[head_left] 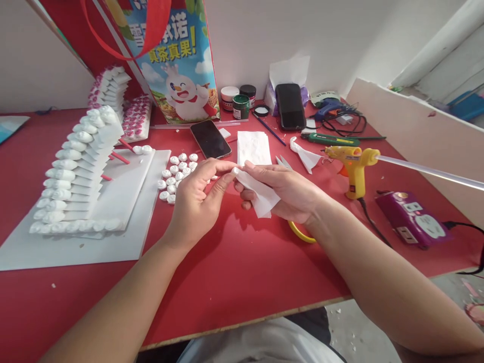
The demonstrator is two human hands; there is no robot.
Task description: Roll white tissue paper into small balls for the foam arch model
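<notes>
A strip of white tissue paper (pixel 260 194) is stretched between both hands over the middle of the red table. My left hand (pixel 200 194) pinches its rolled end between thumb and forefinger. The loose part passes through my right hand (pixel 285 189), whose thumb presses on it from above, with the tail hanging below. Just behind the hands lies a stack of white tissue sheets (pixel 254 147). Several small rolled white paper rosettes (pixel 171 180) lie beside my left hand. Under my right hand are scissors with yellow handles (pixel 302 233), partly hidden.
A yellow glue gun (pixel 353 166) holding a long glue stick and a purple power strip (pixel 412 219) stand at right. A stepped white model (pixel 77 176) edged with rosettes rests on white board at left. Phones (pixel 210 139), paint jars (pixel 241 107) and a printed bag (pixel 177 65) are behind.
</notes>
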